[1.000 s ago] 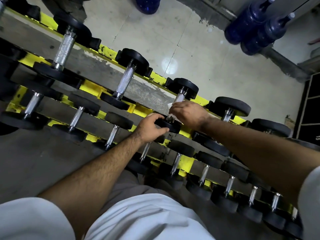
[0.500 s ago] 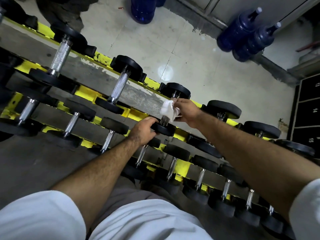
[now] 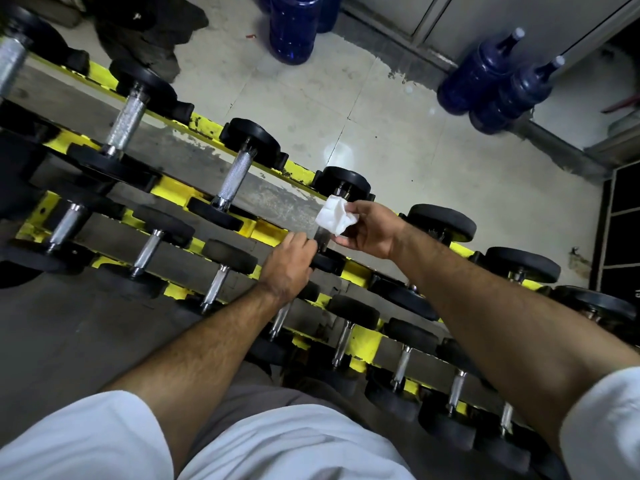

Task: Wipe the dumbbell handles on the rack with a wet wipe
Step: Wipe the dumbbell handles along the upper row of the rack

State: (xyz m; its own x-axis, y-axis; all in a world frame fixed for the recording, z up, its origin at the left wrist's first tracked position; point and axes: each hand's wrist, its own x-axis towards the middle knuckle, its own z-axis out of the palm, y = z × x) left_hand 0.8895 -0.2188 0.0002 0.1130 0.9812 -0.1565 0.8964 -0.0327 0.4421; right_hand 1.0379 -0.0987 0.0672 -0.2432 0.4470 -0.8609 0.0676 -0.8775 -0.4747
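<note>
Head view, looking down over a long dumbbell rack [image 3: 266, 199] that runs from upper left to lower right, its yellow frame chipped and its grey shelves scuffed. Two tiers of black-ended dumbbells sit on it, bigger ones on the far tier, smaller ones on the near tier.

The right hand [image 3: 372, 230] is up over the far tier, fingers and thumb pinched on a crumpled white wipe [image 3: 335, 215]. The wipe sits just beside the upper part of one dumbbell handle [image 3: 323, 237], near that dumbbell's far black end [image 3: 343, 183]; whether it actually touches the metal I cannot tell. The left hand [image 3: 289, 266] is low on the same dumbbell, fingers curled at the bottom of the handle where it meets the near black end [image 3: 327, 263], holding it.

Further left on the far tier, another knurled handle [image 3: 235, 178] lies bare and shiny, and a third [image 3: 126, 121] beyond it.

Behind the rack, a pale tiled floor [image 3: 381, 133] with a bright glare spot and grime along the edge. A blue water jug [image 3: 292, 27] stands on it at the top, two more blue jugs [image 3: 498, 86] lean by the wall at upper right. A dark locker [image 3: 623, 220] shows at the right edge. At the bottom, white sleeves [image 3: 602, 427] and a white shirt.
</note>
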